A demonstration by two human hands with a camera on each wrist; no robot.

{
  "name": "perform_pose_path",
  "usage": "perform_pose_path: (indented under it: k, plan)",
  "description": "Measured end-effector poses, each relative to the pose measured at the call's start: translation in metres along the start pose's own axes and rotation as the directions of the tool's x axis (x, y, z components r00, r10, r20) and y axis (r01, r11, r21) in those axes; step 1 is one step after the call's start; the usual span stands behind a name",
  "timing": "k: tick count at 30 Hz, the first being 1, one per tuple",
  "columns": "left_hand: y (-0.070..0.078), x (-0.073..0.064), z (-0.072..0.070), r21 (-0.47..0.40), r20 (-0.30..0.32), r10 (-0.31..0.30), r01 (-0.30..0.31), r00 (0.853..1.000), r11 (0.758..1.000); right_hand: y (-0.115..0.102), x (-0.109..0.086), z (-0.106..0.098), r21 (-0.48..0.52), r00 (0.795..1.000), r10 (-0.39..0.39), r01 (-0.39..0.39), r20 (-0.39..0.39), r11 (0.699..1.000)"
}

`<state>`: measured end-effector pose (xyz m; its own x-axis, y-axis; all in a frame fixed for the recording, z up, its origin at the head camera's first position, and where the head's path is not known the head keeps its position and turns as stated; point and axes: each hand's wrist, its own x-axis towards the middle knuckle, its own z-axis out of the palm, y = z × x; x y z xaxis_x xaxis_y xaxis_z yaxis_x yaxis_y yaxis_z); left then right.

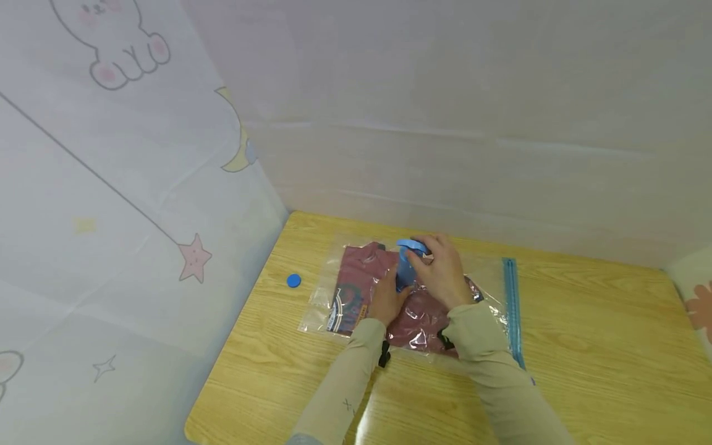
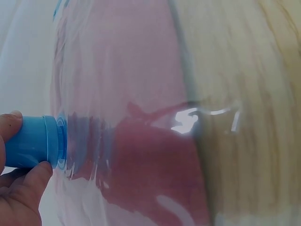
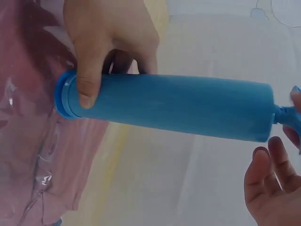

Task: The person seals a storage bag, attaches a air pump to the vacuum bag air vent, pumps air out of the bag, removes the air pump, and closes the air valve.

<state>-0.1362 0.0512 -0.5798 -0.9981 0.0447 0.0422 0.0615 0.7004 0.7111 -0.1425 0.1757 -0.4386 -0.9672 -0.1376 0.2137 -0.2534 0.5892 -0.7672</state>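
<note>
A blue hand pump [image 3: 178, 106] stands on a clear vacuum storage bag [image 1: 319, 309], its base pressed against the plastic. Folded maroon clothing [image 1: 361, 269] lies inside the bag. My left hand [image 1: 388, 298] grips the pump's lower end, thumb and fingers around the barrel just above the base. At the top, my right hand [image 1: 444, 272] holds the pump's handle [image 1: 413, 245]. The right wrist view shows a short length of rod between handle and barrel. In the left wrist view, the pump's lower part meets the wrinkled plastic.
A round blue cap [image 1: 293, 280] lies on the wooden table [image 1: 256, 346], left of the bag. The bag's blue zip edge [image 1: 512, 309] runs along its right side. Behind the table hangs a pale sheet [image 1: 445, 123], with a patterned one [image 1: 111, 259] at the left.
</note>
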Motion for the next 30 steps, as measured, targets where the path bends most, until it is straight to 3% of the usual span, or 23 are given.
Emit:
perform_pose_path:
  k: [3,8,16,20,23,26,30]
  plan:
    - [0.000,0.000,0.001,0.020,0.017,-0.010,0.010,1.000,1.000,0.003,0.000,0.005,-0.002,0.998,0.053,-0.053,0.032,0.999]
    - [-0.001,-0.001,0.002,0.032,0.034,-0.020,0.019,0.999,0.999,0.006,-0.001,0.011,-0.029,0.992,0.124,-0.124,0.013,0.992]
    - [0.002,0.001,-0.006,0.036,0.063,-0.022,0.020,0.998,0.999,0.005,0.002,0.009,-0.043,0.990,0.138,-0.139,-0.028,0.989]
    - [0.002,-0.001,-0.014,0.113,0.038,-0.041,0.037,0.998,0.993,0.004,0.004,0.008,-0.033,0.987,0.144,-0.146,-0.064,0.989]
    - [-0.001,-0.007,-0.016,0.241,-0.004,-0.088,0.086,0.996,0.967,0.004,0.005,0.007,-0.008,0.983,0.172,-0.173,-0.060,0.985]
    - [-0.007,-0.014,-0.016,0.376,-0.009,-0.128,0.122,0.992,0.918,0.004,0.004,0.007,0.013,0.978,0.203,-0.202,-0.046,0.979]
    - [-0.013,-0.021,-0.016,0.446,0.017,-0.152,0.128,0.988,0.886,0.005,0.002,0.007,0.002,0.979,0.200,-0.200,-0.036,0.980]
